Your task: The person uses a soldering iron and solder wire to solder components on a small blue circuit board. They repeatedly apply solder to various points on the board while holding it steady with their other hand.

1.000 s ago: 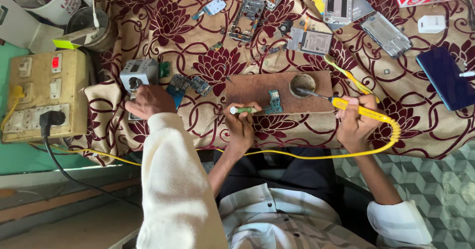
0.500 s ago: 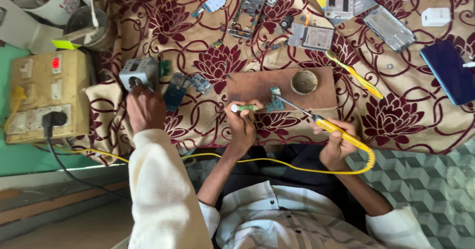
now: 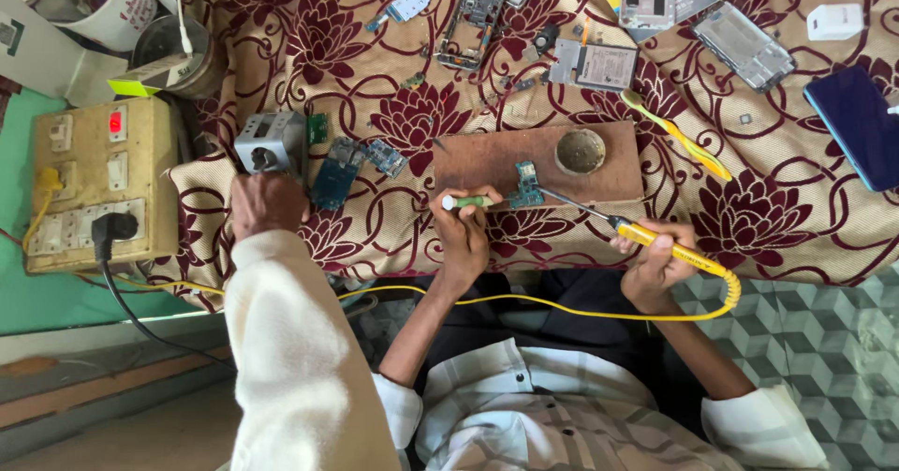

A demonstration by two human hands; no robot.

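Soldering iron (image 3: 670, 246), yellow-handled, lay in the closed grip of the right hand (image 3: 653, 263), its thin metal tip reaching up-left to the small blue-green circuit board (image 3: 526, 186). That board rested on the brown wooden block (image 3: 487, 160), near the block's front edge and just left of a round recess (image 3: 580, 151) sunk into it. The left hand (image 3: 464, 237) was curled shut around a green-handled tool (image 3: 468, 202) whose white end pointed left, just beside the board. A yellow cord (image 3: 524, 301) ran from the iron across the person's lap. Another person's hand (image 3: 267, 204), in a cream sleeve, rested at the cloth's edge touching a small grey metal box (image 3: 270, 141). Further left sat a beige switchboard (image 3: 98, 185) with 1 black plug in it.
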